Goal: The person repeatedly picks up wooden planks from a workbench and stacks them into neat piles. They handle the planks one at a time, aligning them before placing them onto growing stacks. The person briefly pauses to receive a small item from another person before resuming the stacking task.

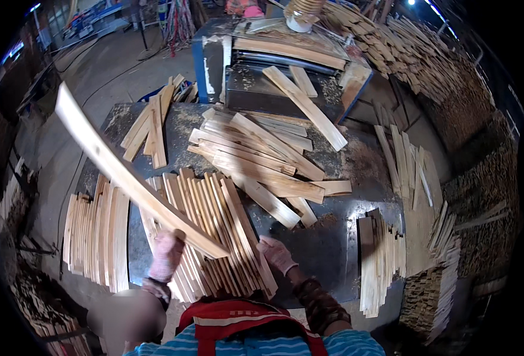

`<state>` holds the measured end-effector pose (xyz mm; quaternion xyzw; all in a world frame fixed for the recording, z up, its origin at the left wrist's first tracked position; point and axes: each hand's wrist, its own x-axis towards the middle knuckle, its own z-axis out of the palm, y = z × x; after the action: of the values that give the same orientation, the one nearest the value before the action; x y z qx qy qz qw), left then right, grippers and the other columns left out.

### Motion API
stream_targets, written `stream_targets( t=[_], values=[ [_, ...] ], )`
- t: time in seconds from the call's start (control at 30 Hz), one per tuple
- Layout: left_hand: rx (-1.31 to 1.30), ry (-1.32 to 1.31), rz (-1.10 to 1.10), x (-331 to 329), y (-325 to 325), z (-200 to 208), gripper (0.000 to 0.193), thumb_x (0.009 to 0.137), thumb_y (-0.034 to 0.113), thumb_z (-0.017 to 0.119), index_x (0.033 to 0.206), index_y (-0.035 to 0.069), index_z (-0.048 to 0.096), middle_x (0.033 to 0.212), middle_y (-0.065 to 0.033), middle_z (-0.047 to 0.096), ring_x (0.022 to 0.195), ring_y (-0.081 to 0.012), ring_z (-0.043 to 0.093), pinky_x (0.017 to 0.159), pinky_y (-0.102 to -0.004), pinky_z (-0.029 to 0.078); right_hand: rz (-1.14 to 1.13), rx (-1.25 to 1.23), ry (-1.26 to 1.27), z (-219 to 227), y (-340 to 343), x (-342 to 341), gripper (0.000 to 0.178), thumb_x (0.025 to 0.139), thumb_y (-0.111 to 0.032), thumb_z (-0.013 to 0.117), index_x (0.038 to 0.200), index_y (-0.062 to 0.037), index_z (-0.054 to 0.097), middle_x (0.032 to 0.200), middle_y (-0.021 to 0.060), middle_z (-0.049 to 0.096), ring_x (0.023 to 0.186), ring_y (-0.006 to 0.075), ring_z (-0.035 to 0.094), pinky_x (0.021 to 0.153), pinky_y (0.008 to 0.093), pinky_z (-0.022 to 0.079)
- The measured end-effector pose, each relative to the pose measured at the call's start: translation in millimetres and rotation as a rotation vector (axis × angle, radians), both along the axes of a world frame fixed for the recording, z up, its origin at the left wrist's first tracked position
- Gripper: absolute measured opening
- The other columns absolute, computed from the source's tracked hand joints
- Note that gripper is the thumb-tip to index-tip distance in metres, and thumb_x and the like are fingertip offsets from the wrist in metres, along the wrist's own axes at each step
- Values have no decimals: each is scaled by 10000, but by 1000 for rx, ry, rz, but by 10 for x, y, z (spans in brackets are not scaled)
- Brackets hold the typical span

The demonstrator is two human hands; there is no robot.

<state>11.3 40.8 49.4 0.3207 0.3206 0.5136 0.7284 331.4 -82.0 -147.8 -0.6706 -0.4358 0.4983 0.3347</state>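
Note:
My left hand (167, 255), in a pale glove, is closed around the near part of a long wooden board (128, 178). That board is raised and slants up to the far left, above a row of planks (199, 207) standing on edge. At the row's right side is my right hand (278, 256), also gloved. Its fingers are curled, with the tips close against the outermost plank (244, 225); whether they grip it is hard to see. Beyond the row lies a loose heap of flat boards (256, 154) on the dark metal table (315, 249).
A blue-framed machine with rollers (285, 62) stands at the far side, two boards lying at its opening. Other plank stacks sit at the table's left (99, 231) and right (380, 255). A large wood pile (416, 53) rises at the back right. A person's blurred head (125, 320) is at lower left.

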Motion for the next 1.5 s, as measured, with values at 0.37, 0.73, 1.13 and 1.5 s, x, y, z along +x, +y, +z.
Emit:
stream_targets(
  t=[0.37, 0.73, 1.13, 1.5],
  values=[
    [-78, 174, 356, -289, 1825, -265, 323, 921, 225, 687, 1179, 38, 637, 990, -46, 687, 897, -149, 661, 784, -288, 550, -365, 173, -975, 404, 1164, 1553, 489, 865, -389, 652, 1247, -92, 580, 1154, 172, 655, 1039, 371, 644, 865, 446, 519],
    [277, 441, -25, 605, 3658, -1003, 272, 1019, 296, 551, 1164, 73, 603, 971, -73, 663, 901, -191, 648, 843, -336, 539, 126, -199, -1286, 4, 2275, 2544, 695, 874, -247, 480, 1518, -84, 276, 1420, 204, 457, 1316, 381, 452, 1082, 524, 361],
    [-455, 77, -562, 2253, 920, -1343, 556, 982, 368, 613, 1398, 36, 452, 1185, -121, 646, 1038, -261, 661, 914, -386, 543, 180, -92, -714, 1229, 1953, 2189, 705, 722, -503, 777, 1183, -15, 559, 1010, 205, 642, 979, 346, 641, 890, 423, 505],
    [-580, -66, -402, 1817, 789, -1422, 376, 848, 51, 650, 1212, -22, 592, 1175, -134, 639, 1075, -276, 627, 969, -389, 513, 205, 105, -1321, 574, 1476, 1722, 595, 935, -443, 493, 1404, -85, 420, 1313, 241, 523, 1136, 414, 559, 890, 590, 444]
  ],
)
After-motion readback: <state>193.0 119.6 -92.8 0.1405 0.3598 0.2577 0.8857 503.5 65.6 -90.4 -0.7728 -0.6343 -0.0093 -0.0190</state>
